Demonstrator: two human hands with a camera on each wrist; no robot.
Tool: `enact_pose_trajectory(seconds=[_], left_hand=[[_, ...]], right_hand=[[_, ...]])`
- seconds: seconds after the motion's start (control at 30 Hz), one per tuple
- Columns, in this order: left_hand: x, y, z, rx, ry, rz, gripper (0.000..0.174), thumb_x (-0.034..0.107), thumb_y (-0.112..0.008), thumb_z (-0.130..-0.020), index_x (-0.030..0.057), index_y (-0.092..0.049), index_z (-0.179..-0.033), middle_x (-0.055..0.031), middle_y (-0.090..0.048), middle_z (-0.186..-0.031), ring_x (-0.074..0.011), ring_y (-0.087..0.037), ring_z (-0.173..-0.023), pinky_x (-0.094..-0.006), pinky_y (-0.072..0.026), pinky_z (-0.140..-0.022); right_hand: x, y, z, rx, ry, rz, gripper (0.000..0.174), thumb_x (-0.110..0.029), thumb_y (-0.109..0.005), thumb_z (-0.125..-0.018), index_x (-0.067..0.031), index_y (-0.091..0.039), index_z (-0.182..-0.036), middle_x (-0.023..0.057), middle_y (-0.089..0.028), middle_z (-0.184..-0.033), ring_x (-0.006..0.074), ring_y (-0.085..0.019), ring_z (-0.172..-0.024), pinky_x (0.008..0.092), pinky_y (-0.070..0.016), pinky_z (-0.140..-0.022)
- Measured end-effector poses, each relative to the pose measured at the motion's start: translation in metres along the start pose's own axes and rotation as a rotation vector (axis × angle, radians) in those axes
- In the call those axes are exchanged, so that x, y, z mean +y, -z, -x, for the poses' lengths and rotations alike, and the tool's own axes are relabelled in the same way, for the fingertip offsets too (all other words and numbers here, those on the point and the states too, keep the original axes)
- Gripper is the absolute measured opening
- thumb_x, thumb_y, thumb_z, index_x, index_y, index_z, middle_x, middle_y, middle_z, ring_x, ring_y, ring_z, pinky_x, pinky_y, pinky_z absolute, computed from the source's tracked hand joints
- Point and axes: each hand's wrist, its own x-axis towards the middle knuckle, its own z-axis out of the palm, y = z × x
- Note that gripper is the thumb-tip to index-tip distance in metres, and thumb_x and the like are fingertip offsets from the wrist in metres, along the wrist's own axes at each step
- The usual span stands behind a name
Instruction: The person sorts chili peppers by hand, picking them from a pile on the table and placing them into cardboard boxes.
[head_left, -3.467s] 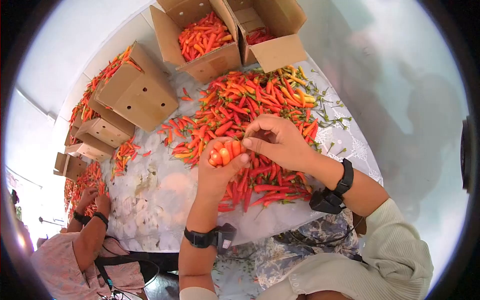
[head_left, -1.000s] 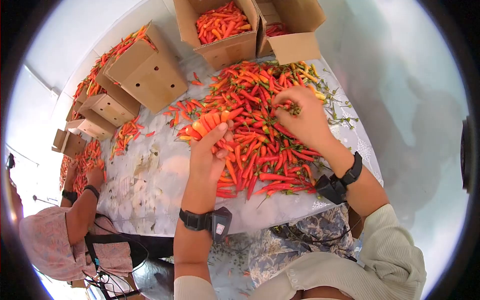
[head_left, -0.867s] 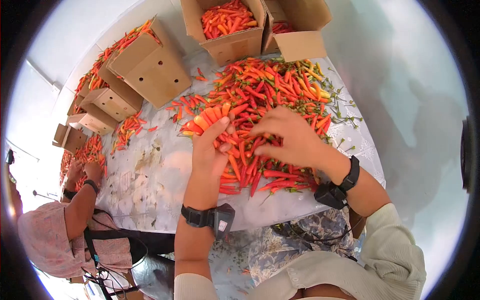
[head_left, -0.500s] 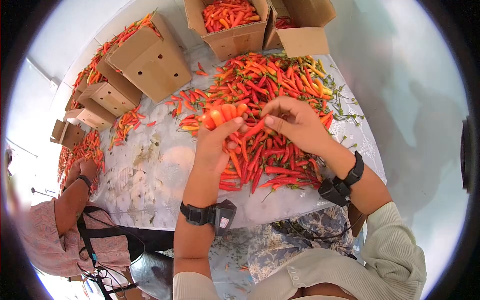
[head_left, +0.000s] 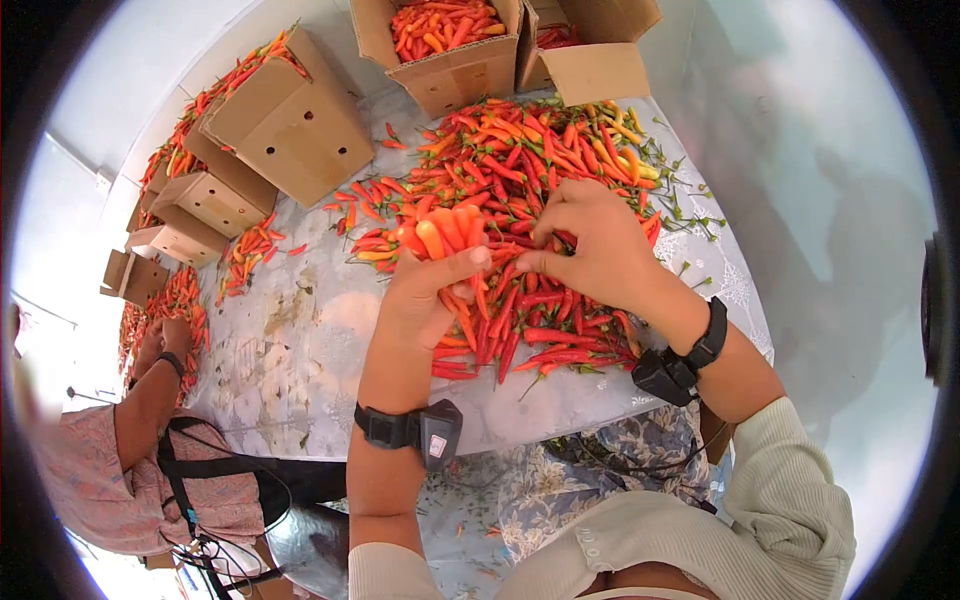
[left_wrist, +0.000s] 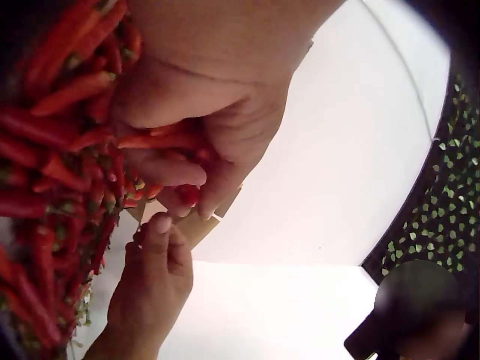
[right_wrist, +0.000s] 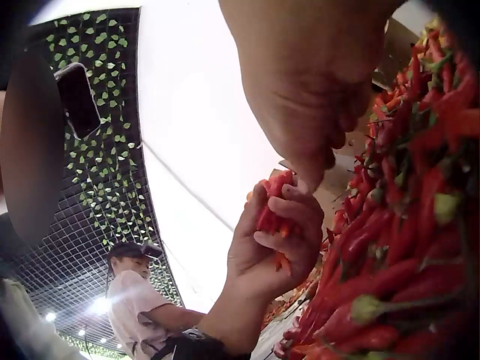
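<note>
The left hand [head_left: 418, 300] grips a bunch of red and orange chilies [head_left: 440, 234], their smooth ends fanned out above the thumb. Close to its right, the right hand [head_left: 606, 252] has thumb and forefinger bent towards each other over the chili pile [head_left: 500, 180]. The left wrist view shows the right hand's fingertips [left_wrist: 159, 225] brought together just below the left hand [left_wrist: 202, 112]. In the right wrist view, the left hand's fingers [right_wrist: 289, 214] wrap round the chilies, with the right thumb and fingers beside them; whether these pinch a stem is unclear.
Cardboard boxes of chilies [head_left: 455, 76] stand along the table's [head_left: 300, 385] back and left. Loose green stems [head_left: 700, 225] lie right of the pile. Another person [head_left: 150, 440] works over chilies at the far left.
Half a second ago the right thumb and fingers held a red chili beside the left hand; that chili now lies against the left hand's bunch, and the right fingers have drawn slightly away.
</note>
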Motion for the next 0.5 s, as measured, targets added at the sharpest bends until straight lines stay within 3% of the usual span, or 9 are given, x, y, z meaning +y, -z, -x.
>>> enact_pose_trajectory(seconds=[0.17,0.27,0.5], left_hand=[[-0.001,0.016,-0.009,-0.052,0.014,0.081,0.030,0.002,-0.067,-0.074,0.0034,-0.056,-0.102,-0.0022,-0.060,-0.080,-0.0088,-0.057,-0.065,-0.0154,-0.0340,-0.040],[0.000,0.017,-0.010,-0.040,0.023,0.093,0.026,0.002,-0.065,-0.075,0.0041,-0.056,-0.100,-0.0033,-0.061,-0.082,-0.0100,-0.059,-0.067,-0.0155,-0.0343,-0.039],[-0.002,0.006,-0.006,0.094,-0.179,0.042,0.023,0.003,-0.057,-0.081,0.0047,-0.055,-0.103,-0.0049,-0.062,-0.092,-0.0126,-0.061,-0.077,-0.0135,-0.0371,-0.039]], right_hand=[[-0.001,-0.006,0.004,-0.105,0.016,0.197,0.015,-0.018,-0.073,-0.065,-0.0065,-0.064,-0.067,0.0088,-0.054,-0.083,0.0273,-0.051,-0.087,0.0378,-0.0438,-0.076],[0.003,-0.009,0.005,-0.068,0.014,0.141,0.012,-0.014,-0.070,-0.067,-0.0053,-0.062,-0.068,0.0094,-0.054,-0.082,0.0283,-0.052,-0.086,0.0382,-0.0438,-0.076],[0.001,-0.011,-0.001,0.210,-0.060,-0.125,0.014,-0.003,-0.065,-0.074,-0.0041,-0.055,-0.084,0.0111,-0.059,-0.084,0.0296,-0.056,-0.084,0.0401,-0.0436,-0.075]])
